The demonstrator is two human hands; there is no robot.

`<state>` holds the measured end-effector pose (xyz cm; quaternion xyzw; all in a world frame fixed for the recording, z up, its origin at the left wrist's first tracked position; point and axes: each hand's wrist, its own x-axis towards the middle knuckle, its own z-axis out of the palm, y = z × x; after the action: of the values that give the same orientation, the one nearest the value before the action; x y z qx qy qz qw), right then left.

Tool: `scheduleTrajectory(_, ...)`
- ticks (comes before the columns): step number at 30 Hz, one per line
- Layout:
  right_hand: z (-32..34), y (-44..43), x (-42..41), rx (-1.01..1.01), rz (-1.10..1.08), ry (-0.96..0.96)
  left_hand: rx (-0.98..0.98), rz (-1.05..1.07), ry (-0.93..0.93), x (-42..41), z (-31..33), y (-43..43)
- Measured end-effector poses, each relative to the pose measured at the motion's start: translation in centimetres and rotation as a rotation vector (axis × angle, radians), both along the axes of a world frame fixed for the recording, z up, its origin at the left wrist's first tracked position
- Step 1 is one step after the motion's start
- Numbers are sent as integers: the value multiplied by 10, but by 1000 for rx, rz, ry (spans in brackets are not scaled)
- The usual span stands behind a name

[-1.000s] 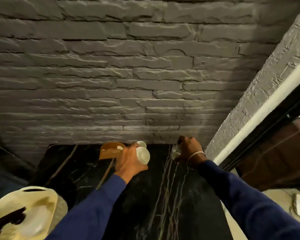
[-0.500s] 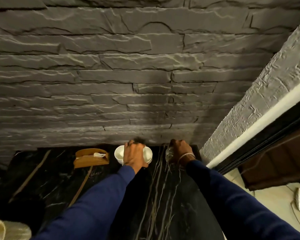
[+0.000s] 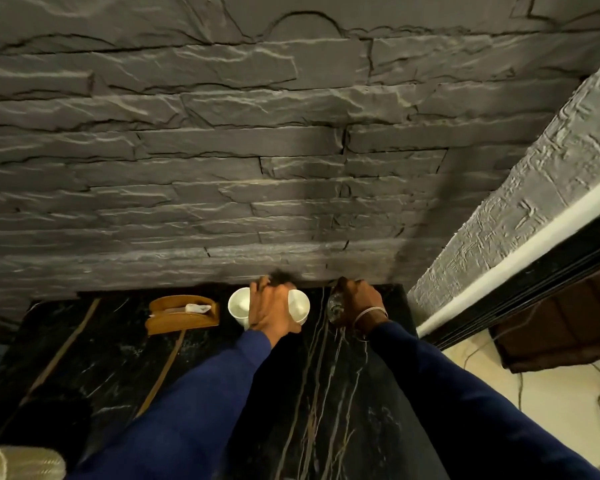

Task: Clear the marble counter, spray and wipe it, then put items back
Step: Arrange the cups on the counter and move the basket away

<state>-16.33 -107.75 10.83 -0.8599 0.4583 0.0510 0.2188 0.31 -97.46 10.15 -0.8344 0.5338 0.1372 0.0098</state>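
The black marble counter (image 3: 319,393) with pale veins runs up to a grey stone wall. At its back edge my left hand (image 3: 272,311) lies over two white cups (image 3: 240,304), fingers wrapped over their rims, the cups resting on the counter. To the right my right hand (image 3: 359,303) grips a clear glass (image 3: 336,308) that stands on the counter near the corner. A wooden napkin holder (image 3: 182,313) with a white scrap in it sits left of the cups.
The stone wall (image 3: 257,168) closes the back. A textured grey pillar (image 3: 520,216) bounds the right side, with a dark doorway and tiled floor (image 3: 551,393) beyond. A pale woven object (image 3: 18,462) shows at the bottom left corner.
Both hands moved back toward the wall and lowered the cups and the glass onto the counter. The napkin holder left my left hand and now rests on the counter.
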Motion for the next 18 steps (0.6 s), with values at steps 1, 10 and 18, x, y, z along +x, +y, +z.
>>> scheduleTrajectory(1, 1, 0, 0, 4, 1, 8, 4, -1, 0, -1, 1, -1)
scheduleTrajectory(10, 43, 23, 5, -206, -17, -115, -231, 101, 69, 6, 56, 34)
scheduleTrajectory(18, 88, 152, 111, -274, 193, -427, -491, 423, 119, 127, 102, 185)
